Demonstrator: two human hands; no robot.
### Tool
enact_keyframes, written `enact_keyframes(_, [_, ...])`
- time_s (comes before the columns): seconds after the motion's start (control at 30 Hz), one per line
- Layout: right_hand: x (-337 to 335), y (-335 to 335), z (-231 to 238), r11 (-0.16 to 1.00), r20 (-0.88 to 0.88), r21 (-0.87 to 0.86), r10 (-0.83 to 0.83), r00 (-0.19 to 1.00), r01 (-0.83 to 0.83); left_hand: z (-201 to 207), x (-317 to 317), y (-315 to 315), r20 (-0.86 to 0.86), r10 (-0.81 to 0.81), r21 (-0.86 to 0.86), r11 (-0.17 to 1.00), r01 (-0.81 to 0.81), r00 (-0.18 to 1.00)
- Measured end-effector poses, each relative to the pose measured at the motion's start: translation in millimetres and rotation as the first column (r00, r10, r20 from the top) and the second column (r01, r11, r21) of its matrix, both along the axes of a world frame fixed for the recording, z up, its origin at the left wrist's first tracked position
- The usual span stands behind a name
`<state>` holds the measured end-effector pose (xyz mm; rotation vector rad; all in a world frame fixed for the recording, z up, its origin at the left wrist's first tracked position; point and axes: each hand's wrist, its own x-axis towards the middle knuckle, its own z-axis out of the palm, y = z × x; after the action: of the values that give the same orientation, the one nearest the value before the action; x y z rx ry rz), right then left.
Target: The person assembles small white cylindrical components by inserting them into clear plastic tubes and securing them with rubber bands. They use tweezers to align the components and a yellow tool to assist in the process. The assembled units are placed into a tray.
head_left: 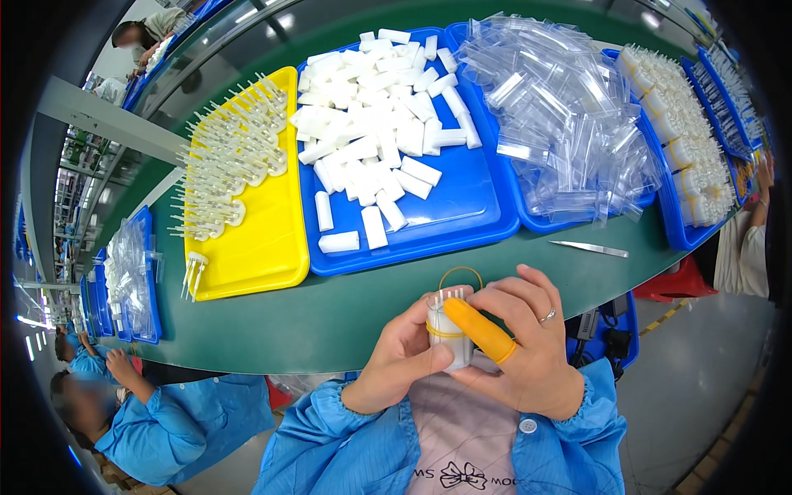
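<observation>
Close in front of my body, my left hand (396, 346) is closed round a small bundle of white pieces (450, 345), its thumb across the front. A yellow rubber band (445, 333) circles the bundle, and thin pale pins show at its top. My right hand (532, 363) grips the same bundle from the right; its index finger wears a yellow finger cot (480, 332) and lies over the upper edge. Above the bundle arches a loop of thin rubber band (462, 270), one side reaching the right fingers. What holds that loop is partly hidden.
Behind my hands stand a yellow tray (260, 260) of pinned white parts, a blue tray (450, 223) of white blocks and another of clear plastic sleeves (569, 124). Banded bundles (685, 148) fill a tray at right. Tweezers (590, 247) lie near the edge. A co-worker (165, 421) sits left.
</observation>
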<state>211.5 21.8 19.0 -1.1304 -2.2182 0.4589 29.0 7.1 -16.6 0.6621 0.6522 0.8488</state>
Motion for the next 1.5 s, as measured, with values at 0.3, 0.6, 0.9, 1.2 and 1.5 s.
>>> enact_keyframes(0.3, [4, 5, 1, 0.986, -0.169, -0.168, -0.013, 0.986, -0.016, -1, -2, 2, 0.215, 0.011, -0.188, 0.982, 0.030, 0.977])
enact_keyframes(0.6, [1, 0, 3, 1.000, -0.052, 0.011, -0.020, 0.998, 0.021, 3, 0, 1, 0.032, 0.007, -0.009, 1.000, -0.007, 0.999])
enact_keyframes(0.9, [5, 3, 3, 0.994, -0.113, -0.107, -0.021, 0.993, 0.008, 6, 1, 4, 0.136, 0.041, -0.145, 0.989, -0.021, 0.990])
enact_keyframes(1.2, [3, 1, 5, 0.999, -0.041, -0.039, -0.030, 0.999, 0.028, 0, 0, 2, -0.069, 0.025, 0.081, 0.997, -0.019, 0.997])
enact_keyframes(1.5, [6, 3, 2, 0.996, -0.113, -0.085, -0.011, 0.993, 0.002, 6, 0, 7, 0.186, -0.033, -0.201, 0.977, 0.071, 0.982])
